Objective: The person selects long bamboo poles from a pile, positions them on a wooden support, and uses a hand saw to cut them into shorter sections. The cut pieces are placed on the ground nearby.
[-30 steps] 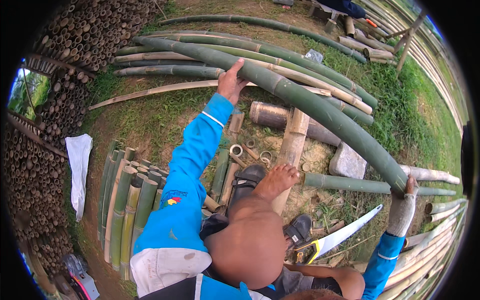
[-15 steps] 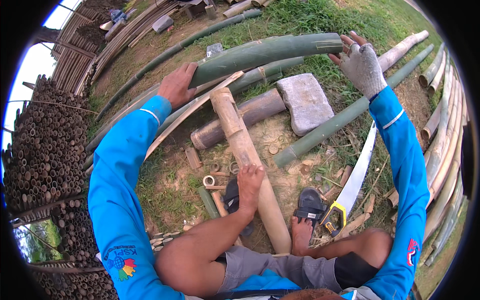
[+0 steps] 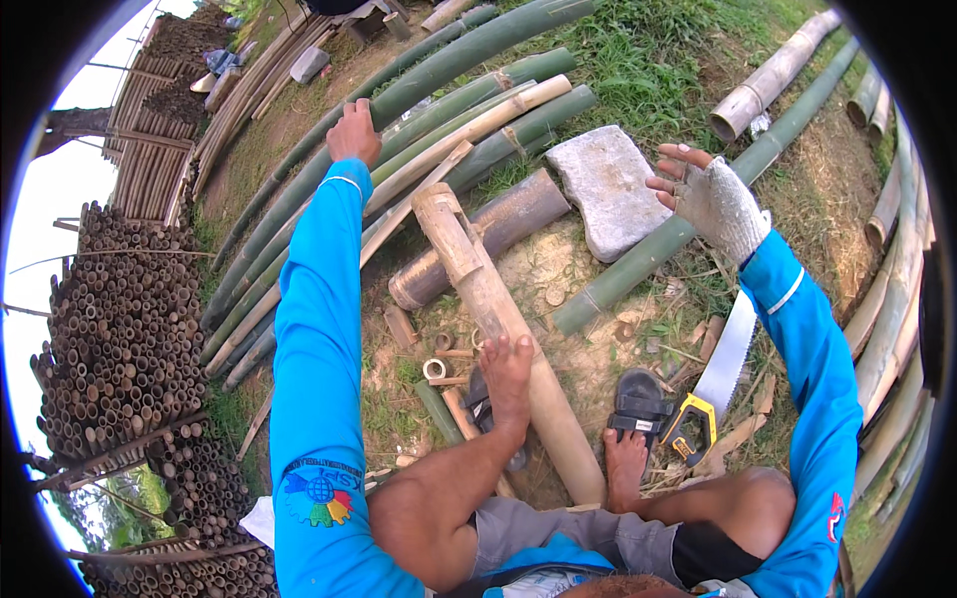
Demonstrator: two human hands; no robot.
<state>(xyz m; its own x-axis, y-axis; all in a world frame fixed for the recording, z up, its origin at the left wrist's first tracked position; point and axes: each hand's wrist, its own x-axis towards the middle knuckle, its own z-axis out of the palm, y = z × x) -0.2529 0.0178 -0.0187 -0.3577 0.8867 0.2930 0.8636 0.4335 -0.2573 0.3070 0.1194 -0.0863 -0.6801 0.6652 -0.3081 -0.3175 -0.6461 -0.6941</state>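
My bare left hand (image 3: 356, 133) reaches far out, its fingers curled over a thick green bamboo pole (image 3: 469, 58) at the outer side of several poles lying together. My right hand (image 3: 720, 204) wears a grey fingerless work glove. It hovers, fingers apart and holding nothing, above a thinner green pole (image 3: 638, 267) and right of a flat grey stone block (image 3: 605, 189). Between my legs slants a pale bamboo length (image 3: 495, 314) with a cut-out near its far end. My bare foot (image 3: 508, 384) presses on it. Its far part rests over a dark brown bamboo piece (image 3: 518, 211).
A handsaw (image 3: 726, 357) with a yellow and black grip lies near my right foot, beside a black sandal (image 3: 639, 404). Bamboo offcuts (image 3: 435, 370) and sawdust litter the ground. Stacked bamboo (image 3: 120, 349) stands at left; more poles (image 3: 902, 269) lie at right.
The thick green pole has moved away and to the left, onto the far side of the pole group. My left hand went with it; my right hand came away from its end and dropped nearer.
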